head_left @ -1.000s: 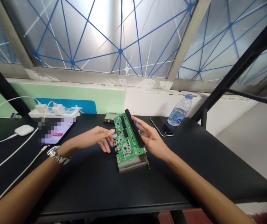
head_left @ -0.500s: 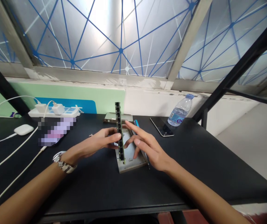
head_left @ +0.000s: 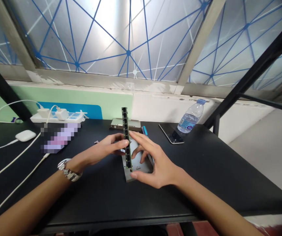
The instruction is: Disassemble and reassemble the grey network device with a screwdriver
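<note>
A network switch circuit board (head_left: 128, 154) with a column of black ports stands on edge, its port side facing me. My left hand (head_left: 106, 146) grips it from the left, thumb on the port side near the middle. My right hand (head_left: 155, 160) is at the board's right side with fingers spread. Its index fingertip is at the board's edge and its thumb is close to the lower end; I cannot tell whether they touch it. Beneath the board lies a shallow grey metal case (head_left: 143, 166), partly covered by my hands.
Behind the board lies another metal case part (head_left: 133, 124), with a blue-ended tool (head_left: 144, 130) beside it. Small screws (head_left: 96, 142) lie left. To the right are a phone (head_left: 171, 133) and a water bottle (head_left: 191, 116). A power strip (head_left: 74, 116), cables and a white charging case (head_left: 25, 135) sit left.
My right hand has opened wider, its thumb moving down and left toward the board's lower end. The left hand keeps its hold on the board, which stays nearly still.
</note>
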Action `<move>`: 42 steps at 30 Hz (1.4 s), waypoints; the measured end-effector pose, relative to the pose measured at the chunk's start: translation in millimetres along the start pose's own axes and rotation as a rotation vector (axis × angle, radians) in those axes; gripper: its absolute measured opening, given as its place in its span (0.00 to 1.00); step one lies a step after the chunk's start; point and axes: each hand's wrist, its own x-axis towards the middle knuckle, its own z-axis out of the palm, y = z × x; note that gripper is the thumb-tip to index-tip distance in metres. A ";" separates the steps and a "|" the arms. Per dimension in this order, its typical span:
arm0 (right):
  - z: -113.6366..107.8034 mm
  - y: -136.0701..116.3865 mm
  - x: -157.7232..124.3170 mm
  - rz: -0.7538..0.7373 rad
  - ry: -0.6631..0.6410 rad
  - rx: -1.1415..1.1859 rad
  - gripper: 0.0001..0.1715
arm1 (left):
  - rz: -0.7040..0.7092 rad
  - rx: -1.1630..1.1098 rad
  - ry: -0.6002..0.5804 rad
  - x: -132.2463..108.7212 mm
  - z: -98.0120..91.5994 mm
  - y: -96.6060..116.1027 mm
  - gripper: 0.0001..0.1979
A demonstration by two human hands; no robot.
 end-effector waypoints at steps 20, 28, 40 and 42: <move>3.6 -11.9 1.8 -0.345 0.296 -0.376 0.39 | 0.076 -0.105 0.113 8.2 15.3 -14.8 0.22; 3.0 -15.4 -1.4 -0.380 0.283 -0.455 0.25 | 0.151 -0.056 0.212 6.6 15.5 -4.9 0.26; 12.2 -15.4 -3.0 -0.343 0.058 -0.455 0.03 | 0.120 -0.050 0.223 9.6 11.5 -8.3 0.23; 12.1 -14.7 -3.5 -0.325 0.034 -0.445 0.03 | 0.119 -0.011 0.232 9.9 10.5 -8.3 0.24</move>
